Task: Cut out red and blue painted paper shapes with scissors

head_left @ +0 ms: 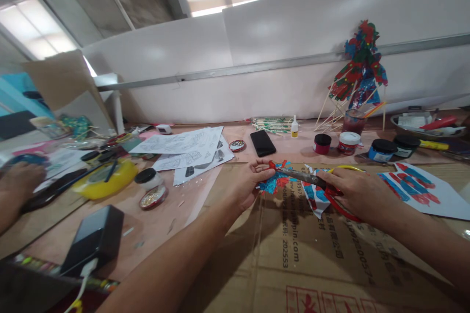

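My left hand (258,176) pinches a blue and red painted paper cutout (270,185) above the cardboard. In my right hand (354,190) is a pair of scissors (332,195) with red and yellow handles. The blades point left and reach the cutout's edge; whether they are parted is hard to make out. Below the scissors lies a painted paper scrap (316,200) with red and blue strokes. To the right of my right hand, a white sheet (422,188) bears more red and blue paint.
Cardboard (235,274) covers the table in front of me. Beyond are a black phone (263,143), a small glue bottle (294,128), paint jars (382,150) and painted cutouts on sticks (362,66). At left are drawings (183,144), a yellow tape roll (105,181) and another person's hand (18,186).
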### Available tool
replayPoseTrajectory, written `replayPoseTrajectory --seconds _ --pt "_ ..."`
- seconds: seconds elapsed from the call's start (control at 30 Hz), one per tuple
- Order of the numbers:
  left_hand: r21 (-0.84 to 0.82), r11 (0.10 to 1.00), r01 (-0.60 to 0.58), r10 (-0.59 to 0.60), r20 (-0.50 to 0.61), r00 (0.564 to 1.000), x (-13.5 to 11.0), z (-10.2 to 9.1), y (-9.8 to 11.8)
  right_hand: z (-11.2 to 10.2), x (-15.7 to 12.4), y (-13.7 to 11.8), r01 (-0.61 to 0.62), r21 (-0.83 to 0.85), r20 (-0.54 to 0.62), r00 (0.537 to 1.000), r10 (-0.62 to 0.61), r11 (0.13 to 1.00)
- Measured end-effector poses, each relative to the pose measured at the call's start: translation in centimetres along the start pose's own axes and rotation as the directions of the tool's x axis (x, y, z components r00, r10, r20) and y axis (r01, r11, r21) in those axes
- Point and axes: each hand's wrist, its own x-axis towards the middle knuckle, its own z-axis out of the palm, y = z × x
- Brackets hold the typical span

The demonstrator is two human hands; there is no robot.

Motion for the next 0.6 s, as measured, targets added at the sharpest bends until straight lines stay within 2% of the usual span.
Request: replayPoseTrajectory --seconds 0.2,0.43,0.6 --pt "-0.014 0.999 0.053 -0.052 0.041 0.998 0.05 -0.13 -0.05 0.32 -0.02 0.20 0.008 -0.021 -0.024 1.000 -0.008 1.000" --pt "-0.008 0.999 0.031 -0.031 0.001 1.000 0.17 -0.36 -0.17 0.47 0.00 0.43 0.012 0.013 -0.021 1.000 -0.012 1.000" --pt "0.007 1.000 0.018 -0.018 0.026 1.000 0.25 -0.34 -0.32 0.30 0.09 0.28 0.001 -0.001 -0.013 1.000 -0.001 1.000"
